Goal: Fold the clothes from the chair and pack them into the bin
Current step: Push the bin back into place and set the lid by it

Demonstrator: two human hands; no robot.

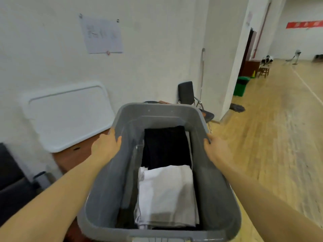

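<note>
**Both hands on the rim of the packed bin**

I have the grey, smooth-walled rectangular plastic bin (108,180) held out in front of me, its long axis running straight away from my body toward the white wall (148,58). My left hand (106,145) grips the left rim partway along, thumb hooked over the inside edge and the other fingers out of sight beneath the lip. My right hand (215,147) grips the right rim opposite it, thumb lying along the top edge, the rest of its fingers curled under where I cannot see them.

Inside the bin lie two folded garments, end to end along its length. The white folded cloth (166,194), soft and lightly creased, sits at the end nearer me. The black folded cloth (166,147) lies at the far end, its near edge tucked under the white one.

Beyond the far rim stands a black-padded chair with a chrome tube frame (186,92). A white rounded-corner plastic lid (68,116) leans against the wall to my left, its lower edge resting on a reddish-brown wooden counter (73,158). The pale wooden plank floor (279,128) stretches away on my right.
</note>
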